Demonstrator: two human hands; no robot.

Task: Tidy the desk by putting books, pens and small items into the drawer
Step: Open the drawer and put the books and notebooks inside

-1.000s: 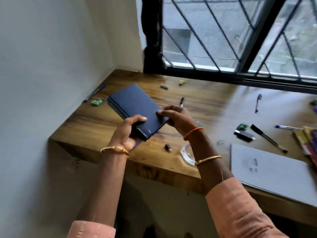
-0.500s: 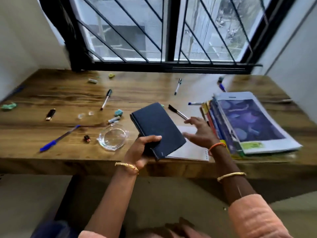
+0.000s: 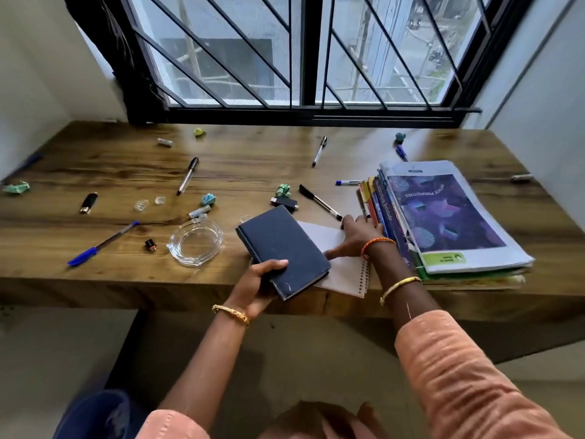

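Observation:
My left hand (image 3: pixel 258 286) grips the near end of a dark blue hardcover book (image 3: pixel 281 248), held tilted just above the front edge of the wooden desk (image 3: pixel 253 160). My right hand (image 3: pixel 356 237) lies with spread fingers on a white spiral notebook (image 3: pixel 345 270) that sits partly under the blue book. To the right is a stack of books and magazines (image 3: pixel 449 217). Several pens are scattered about: a blue one (image 3: pixel 103 243), black-capped ones (image 3: pixel 188 175) (image 3: pixel 319 202) (image 3: pixel 319 151). No drawer is in view.
A glass ashtray (image 3: pixel 196 242) stands left of the blue book. Crumpled paper bits (image 3: pixel 283 190) (image 3: pixel 16 187), a lighter (image 3: pixel 88 202), pen caps and a small black device (image 3: pixel 285 203) litter the desk. A barred window (image 3: pixel 300 58) runs along the back; walls close both sides.
The view swung from the desk's left corner to its middle. The blue book travelled right in my left hand; my right hand let go of it and came down on the white notebook.

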